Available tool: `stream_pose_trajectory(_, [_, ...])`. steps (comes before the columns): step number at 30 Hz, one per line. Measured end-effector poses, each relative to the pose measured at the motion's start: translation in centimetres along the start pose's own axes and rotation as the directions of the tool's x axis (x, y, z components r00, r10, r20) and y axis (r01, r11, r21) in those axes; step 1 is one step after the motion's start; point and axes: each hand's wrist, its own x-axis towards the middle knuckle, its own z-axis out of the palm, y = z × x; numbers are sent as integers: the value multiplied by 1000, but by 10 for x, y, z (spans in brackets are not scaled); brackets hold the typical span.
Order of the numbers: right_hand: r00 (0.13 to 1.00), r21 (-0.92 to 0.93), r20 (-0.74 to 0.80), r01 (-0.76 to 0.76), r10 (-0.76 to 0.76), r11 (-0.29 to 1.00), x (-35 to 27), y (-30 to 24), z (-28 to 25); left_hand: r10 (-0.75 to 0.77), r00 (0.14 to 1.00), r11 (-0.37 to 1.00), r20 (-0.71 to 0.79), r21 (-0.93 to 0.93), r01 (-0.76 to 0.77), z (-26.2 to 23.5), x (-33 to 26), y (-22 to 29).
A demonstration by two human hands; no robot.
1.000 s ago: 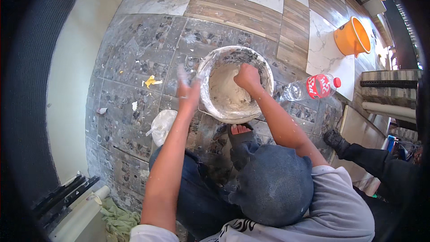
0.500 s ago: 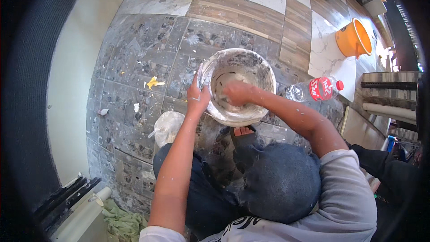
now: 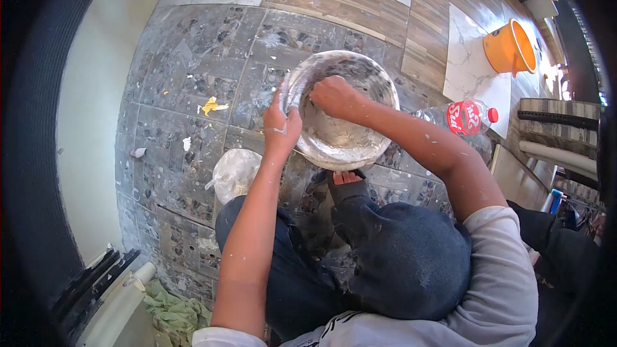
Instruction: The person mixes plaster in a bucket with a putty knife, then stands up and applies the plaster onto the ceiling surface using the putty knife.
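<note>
A round bucket [image 3: 344, 158] smeared with white and grey paste stands on the floor in front of me. My left hand [image 3: 281, 123] grips its left rim, fingers on the outside. Inside the opening, near the left wall, my right hand [image 3: 335, 97] is closed in a fist. What that fist holds, if anything, is hidden beneath it. Pale wet material [image 3: 337, 132] coats the bottom of the bucket. White smears mark my left thumb and wrist.
A white plastic bag [image 3: 236, 175] sits left of my leg. Right of the bucket lies a clear bottle [image 3: 468, 117] with red label and cap; an orange bucket [image 3: 508, 48] is farther off. A yellow scrap [image 3: 212, 106] and green cloth [image 3: 173, 308] lie at left.
My right hand has moved from the middle of the bucket up and left toward its far-left wall. My left hand stays on the rim. The view has shifted slightly.
</note>
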Motion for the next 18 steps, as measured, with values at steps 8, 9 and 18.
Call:
stream_pose_trajectory(8, [946, 127, 306, -152, 108, 980, -15, 27, 26, -85, 970, 995, -229, 38, 97, 20, -27, -2])
stream_pose_trajectory(9, [963, 235, 158, -252, 219, 939, -26, 26, 30, -21, 960, 999, -280, 32, 32, 22, -30, -1])
stream_pose_trajectory(18, [705, 498, 98, -646, 702, 578, -31, -34, 43, -273, 878, 962, -392, -102, 253, 53, -71, 3])
